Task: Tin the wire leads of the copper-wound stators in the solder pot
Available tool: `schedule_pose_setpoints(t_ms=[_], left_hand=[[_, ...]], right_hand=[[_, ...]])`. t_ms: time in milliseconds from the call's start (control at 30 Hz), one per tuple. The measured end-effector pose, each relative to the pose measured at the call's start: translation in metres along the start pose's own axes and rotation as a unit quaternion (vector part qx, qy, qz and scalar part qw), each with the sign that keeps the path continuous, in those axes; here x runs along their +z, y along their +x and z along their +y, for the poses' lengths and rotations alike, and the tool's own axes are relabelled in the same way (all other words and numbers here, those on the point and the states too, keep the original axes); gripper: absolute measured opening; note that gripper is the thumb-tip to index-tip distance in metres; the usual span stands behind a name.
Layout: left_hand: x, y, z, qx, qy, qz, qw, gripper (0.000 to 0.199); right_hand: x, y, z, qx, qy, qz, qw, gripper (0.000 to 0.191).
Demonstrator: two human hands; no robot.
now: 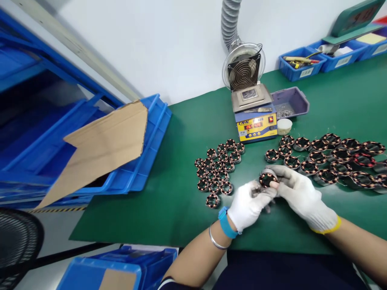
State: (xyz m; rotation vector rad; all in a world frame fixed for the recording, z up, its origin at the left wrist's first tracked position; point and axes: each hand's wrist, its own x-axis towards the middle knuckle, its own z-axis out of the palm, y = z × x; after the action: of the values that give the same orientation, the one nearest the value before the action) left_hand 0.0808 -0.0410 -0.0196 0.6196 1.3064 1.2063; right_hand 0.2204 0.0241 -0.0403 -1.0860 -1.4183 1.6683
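One copper-wound stator ring (267, 177) is held up over the front of the green table (169, 213). My right hand (298, 192), in a white glove with a yellow cuff, grips it from the right, with a bare thumb tip on its rim. My left hand (251, 204), also gloved and with a blue wrist strap, has its fingers closed against the ring's lower left side. Several small stators (214, 186) stand grouped to the left of my hands. Larger stators (325, 176) stand in rows to the right, one with red windings (364, 159).
Behind my hands is a blue and yellow solder pot (256, 127) under a fan with a duct (230, 20). Beside it are a purple tray (290, 100) and a round white tub (284, 126). Blue bins (302, 63) line the back right; cardboard (111, 141) lies over crates at left.
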Motion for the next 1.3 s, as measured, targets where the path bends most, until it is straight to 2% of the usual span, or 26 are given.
schedule_pose_setpoints(t_ms=[100,167,233,267,300,367,433,533,633,733,833,900,967,1000,1067,1133,1200,1233,1300], left_hand=[[-0.008,-0.013,0.001,0.019,0.013,-0.021,1.0,0.037],[-0.02,-0.017,0.004,0.086,0.012,0.04,0.995,0.041],[-0.031,-0.015,0.005,0.172,0.014,0.14,0.975,0.043],[-0.035,-0.013,0.005,0.207,0.027,0.172,0.963,0.044],[-0.037,-0.011,0.005,0.23,0.05,0.178,0.955,0.044],[-0.035,-0.008,0.002,0.237,0.124,0.125,0.955,0.043],[-0.031,-0.008,-0.003,0.21,0.193,0.05,0.957,0.038],[-0.027,-0.018,-0.009,0.176,0.204,0.001,0.963,0.04],[-0.03,-0.029,-0.008,0.201,0.138,0.01,0.97,0.043],[-0.031,-0.033,-0.003,0.211,0.056,0.068,0.974,0.048],[-0.026,-0.03,0.0,0.177,-0.013,0.088,0.98,0.051],[-0.022,-0.028,-0.002,0.141,-0.019,0.052,0.988,0.053],[-0.019,-0.027,-0.006,0.123,0.004,0.013,0.992,0.053],[-0.018,-0.027,-0.009,0.13,0.027,0.002,0.991,0.051],[-0.02,-0.027,-0.014,0.185,0.103,0.007,0.977,0.045],[-0.024,-0.027,-0.017,0.271,0.188,0.028,0.944,0.037],[-0.028,-0.027,-0.016,0.35,0.241,0.034,0.904,0.026],[-0.029,-0.027,-0.015,0.373,0.254,0.03,0.892,0.021],[-0.03,-0.026,-0.012,0.382,0.267,0.01,0.885,0.015]], right_hand=[[0.001,-0.003,0.0,-0.01,-0.02,0.007,1.0,0.051],[-0.001,-0.004,0.002,-0.021,-0.043,0.027,0.998,0.05],[-0.003,-0.005,0.004,-0.026,-0.059,0.037,0.997,0.05],[-0.003,-0.005,0.004,-0.029,-0.066,0.037,0.997,0.049],[-0.004,-0.005,0.005,-0.035,-0.077,0.038,0.996,0.049],[-0.005,-0.005,0.004,-0.053,-0.121,0.039,0.99,0.046],[-0.005,-0.005,0.002,-0.073,-0.18,0.044,0.98,0.043],[-0.006,-0.006,0.001,-0.084,-0.235,0.055,0.967,0.042],[-0.008,-0.006,0.0,-0.081,-0.23,0.061,0.968,0.041],[-0.011,0.003,-0.015,-0.116,-0.258,0.063,0.957,0.042],[-0.013,0.035,-0.052,-0.19,-0.355,0.068,0.913,0.04],[-0.013,0.07,-0.087,-0.231,-0.439,0.083,0.864,0.04],[-0.009,0.111,-0.123,-0.244,-0.512,0.107,0.817,0.044],[-0.006,0.132,-0.14,-0.24,-0.539,0.115,0.799,0.049],[0.003,0.171,-0.169,-0.229,-0.579,0.119,0.773,0.055],[0.012,0.201,-0.19,-0.22,-0.592,0.11,0.767,0.06],[0.021,0.221,-0.2,-0.216,-0.586,0.091,0.776,0.063],[0.025,0.228,-0.202,-0.215,-0.577,0.08,0.784,0.063],[0.031,0.238,-0.202,-0.213,-0.551,0.064,0.804,0.059]])
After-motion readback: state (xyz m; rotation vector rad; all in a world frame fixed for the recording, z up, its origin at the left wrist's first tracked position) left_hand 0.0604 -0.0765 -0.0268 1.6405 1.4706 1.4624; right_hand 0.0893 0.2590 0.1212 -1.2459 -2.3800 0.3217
